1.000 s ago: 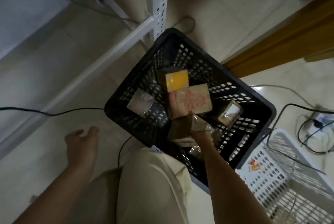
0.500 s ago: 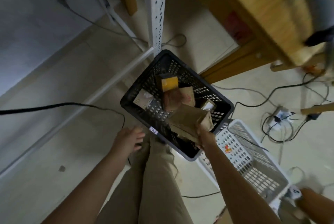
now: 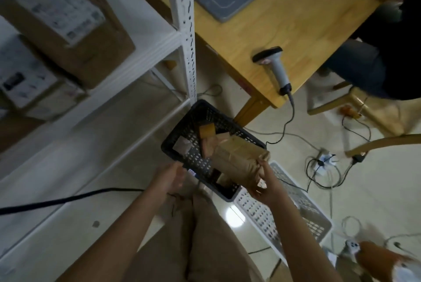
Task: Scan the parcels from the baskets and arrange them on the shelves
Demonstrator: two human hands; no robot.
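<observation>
**Brown parcel being held above the black basket**

A brown paper-wrapped parcel (image 3: pixel 237 158) is being gripped at its near end by the right hand (image 3: pixel 266 187). The fingers are curling under the wrapping and the thumb is pressing on the upper face. The parcel is being held in the air, tilted, above the right edge of the black basket (image 3: pixel 176 129), with its far end over the basket's inside.

The left hand (image 3: pixel 169 179) is being held just beside the basket's near-left edge. Its fingers are loosely extended, somewhat apart, and nothing is being held. Contact with the rim cannot be told.

Inside the basket, a box with yellow tape (image 3: pixel 207 131) is lying toward the far corner. A reddish box (image 3: pixel 208 147) is lying just beside it, and a pale packet (image 3: pixel 182 145) is lying near the left wall.

A white basket (image 3: pixel 303 211) is standing against the black basket's near-right corner.

A scanner (image 3: pixel 275 69) is lying at the near edge of the wooden table (image 3: pixel 307 19), with its cable hanging over that edge to the floor.

Two labelled cardboard boxes (image 3: pixel 68 19) are sitting on the white shelf (image 3: pixel 145 28), and both are being recorded blurred.
</observation>
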